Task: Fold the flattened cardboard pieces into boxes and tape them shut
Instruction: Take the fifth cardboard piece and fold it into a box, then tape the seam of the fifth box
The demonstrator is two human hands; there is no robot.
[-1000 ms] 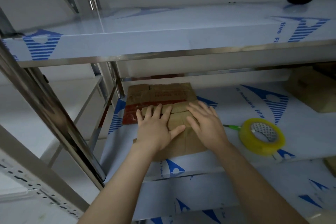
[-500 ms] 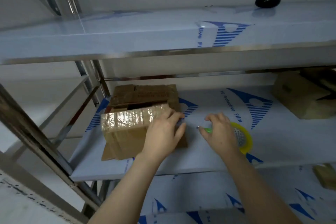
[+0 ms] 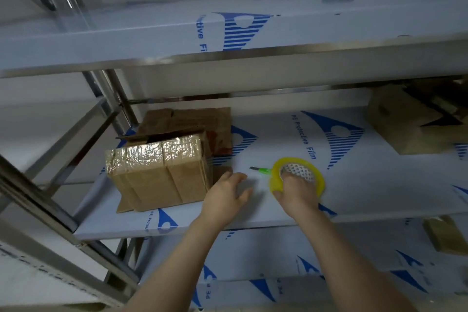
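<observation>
Change since half a second back: left grip (image 3: 225, 194) has come off the box (image 3: 162, 175), where it lay on the right edge; it now hovers with fingers spread and relaxed over the shelf (image 3: 354, 180), just right of the box; contact with anything not confirmable; right grip (image 3: 296, 194), then just short of the tape roll (image 3: 296, 160), now pinches it, fingers curled down into the core, thumb on the outer yellow rim; roll lies flat on the shelf; green cutter (image 3: 263, 172) just beyond the gap between the two grips, tail against the roll; box stands left of the left grip, taped face up; flattened cardboard (image 3: 202, 121) lies behind it, farther from both grips.
</observation>
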